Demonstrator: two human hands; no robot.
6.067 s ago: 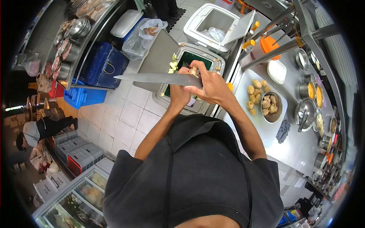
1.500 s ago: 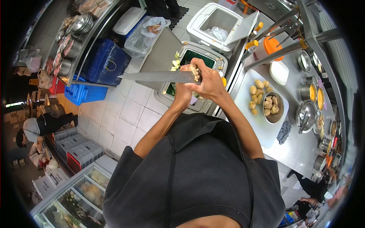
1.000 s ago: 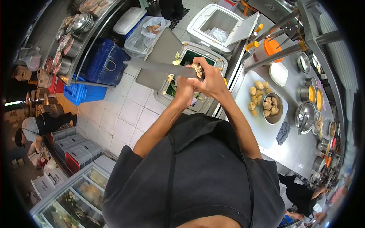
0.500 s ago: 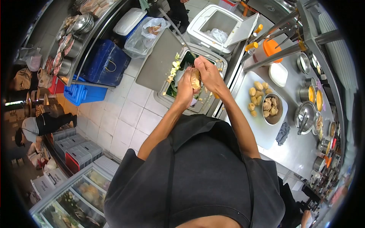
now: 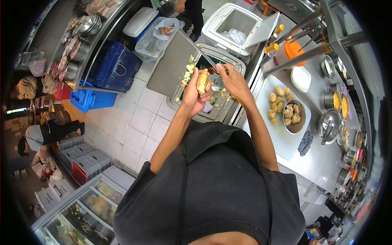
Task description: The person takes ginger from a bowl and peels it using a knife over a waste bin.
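Note:
My left hand (image 5: pixel 195 94) is closed around a partly peeled yellow potato (image 5: pixel 202 83), its pale flesh facing up. Just to the right, my right hand (image 5: pixel 234 83) grips a knife (image 5: pixel 207 58) whose long blade points up and to the left. Both hands are above an open grey bin (image 5: pixel 173 103) with scraps inside. Pale yellow-green peelings (image 5: pixel 188 73) lie along the edge of its opened lid (image 5: pixel 168 69).
On the steel counter at right, a white cutting board (image 5: pixel 265 126) bears several yellow potatoes (image 5: pixel 272 97) and a metal bowl (image 5: pixel 302 121) of brownish pieces. A white bin (image 5: pixel 210 32) stands beyond. A person (image 5: pixel 194 14) is at the top, another (image 5: pixel 53 134) at far left.
My right hand and the knife have drawn away from the potato to the right. The left hand has turned, showing more yellow flesh. A person at the top has come further into view.

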